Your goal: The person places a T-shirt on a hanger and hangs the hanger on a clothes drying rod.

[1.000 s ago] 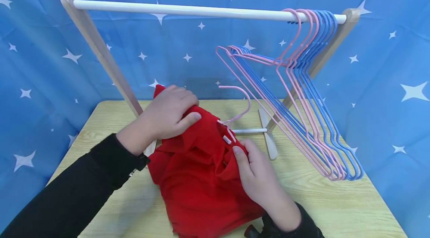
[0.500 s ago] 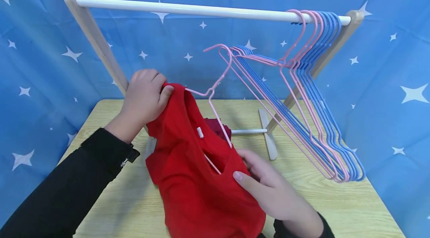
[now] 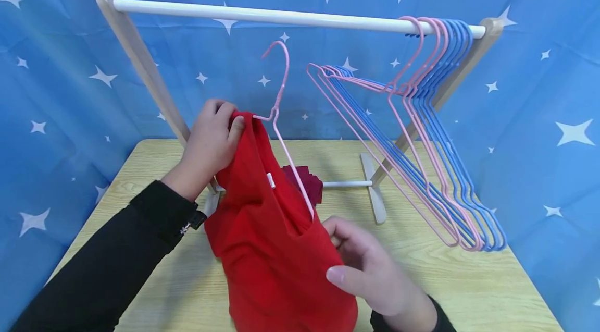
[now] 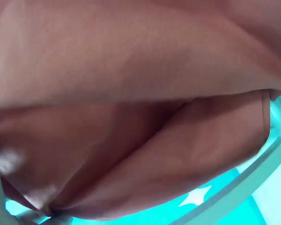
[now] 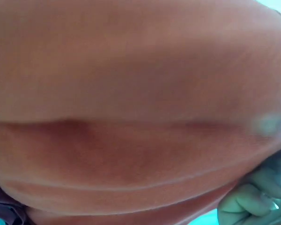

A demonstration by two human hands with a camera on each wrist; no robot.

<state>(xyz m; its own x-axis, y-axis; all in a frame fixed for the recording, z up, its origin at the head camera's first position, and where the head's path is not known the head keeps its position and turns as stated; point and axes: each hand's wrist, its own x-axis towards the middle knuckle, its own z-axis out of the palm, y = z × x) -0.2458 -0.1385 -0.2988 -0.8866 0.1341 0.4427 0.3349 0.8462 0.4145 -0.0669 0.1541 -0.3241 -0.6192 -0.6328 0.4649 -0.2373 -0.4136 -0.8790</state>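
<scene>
A red top (image 3: 281, 259) hangs in front of the person, neck opening upward, with a white label inside. A pink hanger (image 3: 292, 165) stands in the neck opening, its hook up and its lower parts hidden in the cloth. The left hand (image 3: 213, 136) grips the top's left shoulder beside the hanger's arm. At the right shoulder edge, the right hand (image 3: 372, 272) has its thumb in front of the cloth and curled fingers partly behind it. Red cloth (image 4: 131, 61) fills most of the left wrist view; curled fingers (image 5: 248, 204) show at the right wrist view's lower right.
A rack with a white rail (image 3: 262, 14) and wooden legs stands on the wooden table (image 3: 469, 280). Several pink and blue hangers (image 3: 422, 128) hang at its right end. Dark red cloth (image 3: 310, 183) lies behind the top. A blue starred curtain (image 3: 539, 128) covers the back.
The hanger's hook has swung upright and leftward, and the top's neck has opened around it. The left hand moved to the shoulder edge; the right hand slid lower along the other side.
</scene>
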